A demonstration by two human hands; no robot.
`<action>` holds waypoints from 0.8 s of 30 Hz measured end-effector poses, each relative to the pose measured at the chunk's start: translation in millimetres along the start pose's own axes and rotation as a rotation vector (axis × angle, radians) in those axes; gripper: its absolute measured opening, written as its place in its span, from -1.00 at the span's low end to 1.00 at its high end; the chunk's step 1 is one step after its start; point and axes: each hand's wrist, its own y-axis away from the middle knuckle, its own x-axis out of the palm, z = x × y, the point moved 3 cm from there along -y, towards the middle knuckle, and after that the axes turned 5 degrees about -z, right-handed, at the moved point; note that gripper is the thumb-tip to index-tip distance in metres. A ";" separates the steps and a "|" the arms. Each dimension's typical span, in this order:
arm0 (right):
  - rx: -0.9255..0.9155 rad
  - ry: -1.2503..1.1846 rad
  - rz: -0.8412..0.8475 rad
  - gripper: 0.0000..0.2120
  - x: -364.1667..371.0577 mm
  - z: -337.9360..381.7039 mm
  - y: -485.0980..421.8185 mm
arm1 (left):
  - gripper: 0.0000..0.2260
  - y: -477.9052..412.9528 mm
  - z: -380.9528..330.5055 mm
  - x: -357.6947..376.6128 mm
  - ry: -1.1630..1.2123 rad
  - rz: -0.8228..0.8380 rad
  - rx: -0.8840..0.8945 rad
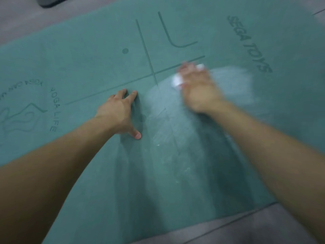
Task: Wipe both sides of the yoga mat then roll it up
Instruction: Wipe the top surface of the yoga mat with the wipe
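Note:
A teal yoga mat [91, 55] lies flat on the floor and fills most of the view, with printed lines, a dot and lettering on it. My left hand [118, 111] rests on the mat near its middle, fingers spread and straight. My right hand [197, 87] is blurred and presses a small white cloth [176, 81] against the mat, the cloth showing between and past the fingers. Pale smeared streaks cover the mat around and below my right hand.
Grey floor [246, 229] shows along the mat's near edge at the bottom right and beyond the far edge at the top left. A dark object [51, 1] sits on the floor at the top left corner.

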 end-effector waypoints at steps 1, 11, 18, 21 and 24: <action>0.165 0.002 0.005 -0.41 -8.3 -37.7 -0.1 | 0.44 1.9 0.9 -0.1 0.005 -0.011 -0.003; -0.124 -0.080 0.026 -0.44 8.2 122.0 -51.4 | 0.40 -1.9 -8.3 -5.2 -0.071 -0.044 0.010; 0.394 0.027 -0.088 -0.43 -17.9 -131.7 -13.5 | 0.43 2.2 -11.0 -4.0 -0.029 -0.043 -0.010; 0.501 -0.003 -0.074 -0.41 -26.0 -142.6 -2.9 | 0.41 4.1 -13.0 -5.3 -0.015 -0.047 -0.029; 0.288 -0.037 -0.107 -0.41 -14.8 -48.2 14.4 | 0.29 12.4 -18.7 -2.9 0.023 -0.074 -0.042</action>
